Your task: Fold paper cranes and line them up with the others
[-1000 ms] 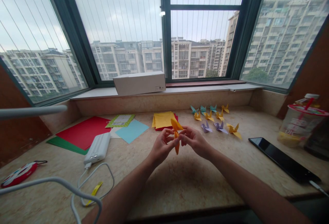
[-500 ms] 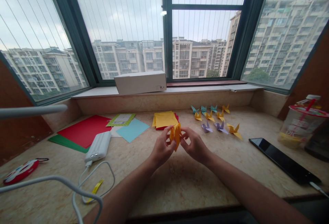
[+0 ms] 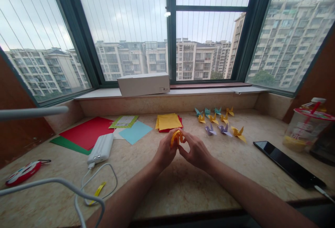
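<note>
A folded piece of orange paper (image 3: 176, 137) is pinched between my two hands above the stone counter (image 3: 183, 182). My left hand (image 3: 165, 152) grips its left side with closed fingers. From the right, my right hand (image 3: 195, 150) closes on it too, fingertips meeting those of the left. Most of the orange paper is hidden inside the fingers. Just beyond my hands lies a stack of yellow paper squares (image 3: 168, 121) on a red sheet.
Several finished paper cranes (image 3: 219, 121) stand at the back right. Red (image 3: 87, 131), green and blue sheets (image 3: 134, 132) lie at the left, beside a white power bank (image 3: 101, 148) with cable. A black phone (image 3: 289, 163) and a plastic cup (image 3: 305, 128) sit at the right. A white box (image 3: 143, 83) rests on the sill.
The orange paper stood tall and open between my fingers; now both hands have lowered slightly and pressed it into a small compact shape.
</note>
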Tool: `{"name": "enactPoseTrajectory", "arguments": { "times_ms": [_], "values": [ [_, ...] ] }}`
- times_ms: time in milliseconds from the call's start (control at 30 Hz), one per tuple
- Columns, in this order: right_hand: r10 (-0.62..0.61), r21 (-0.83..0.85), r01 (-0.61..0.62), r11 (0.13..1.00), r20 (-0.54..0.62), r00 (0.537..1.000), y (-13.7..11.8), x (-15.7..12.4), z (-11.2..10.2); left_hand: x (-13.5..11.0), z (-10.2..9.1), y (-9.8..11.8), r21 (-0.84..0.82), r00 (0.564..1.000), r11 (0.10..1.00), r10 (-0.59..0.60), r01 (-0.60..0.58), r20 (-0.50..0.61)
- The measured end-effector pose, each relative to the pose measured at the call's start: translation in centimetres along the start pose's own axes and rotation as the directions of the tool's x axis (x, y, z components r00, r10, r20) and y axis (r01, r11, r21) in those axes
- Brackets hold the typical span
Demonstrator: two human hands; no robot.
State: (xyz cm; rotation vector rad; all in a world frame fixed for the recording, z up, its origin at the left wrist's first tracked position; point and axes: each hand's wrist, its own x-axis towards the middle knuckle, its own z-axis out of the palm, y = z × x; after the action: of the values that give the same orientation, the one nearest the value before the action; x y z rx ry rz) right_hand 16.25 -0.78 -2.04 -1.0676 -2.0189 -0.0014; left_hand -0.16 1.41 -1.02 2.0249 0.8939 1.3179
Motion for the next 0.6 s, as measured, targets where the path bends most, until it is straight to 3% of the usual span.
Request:
{"name": "enactPoseTrajectory", "arguments": {
  "times_ms": [333,600],
  "values": [
    [0.124,0.106,-0.122,0.987,-0.014,0.992,-0.60,0.17,-0.13,-0.08,-0.35,-0.34,0.138,0.999,0.989,0.054,-0.053,-0.006],
    [0.130,-0.161,-0.125,0.979,0.015,0.991,-1.05,-0.23,0.20,-0.08,-0.41,-0.31,0.192,1.000,0.981,0.028,-0.029,0.008]
  ]
}}
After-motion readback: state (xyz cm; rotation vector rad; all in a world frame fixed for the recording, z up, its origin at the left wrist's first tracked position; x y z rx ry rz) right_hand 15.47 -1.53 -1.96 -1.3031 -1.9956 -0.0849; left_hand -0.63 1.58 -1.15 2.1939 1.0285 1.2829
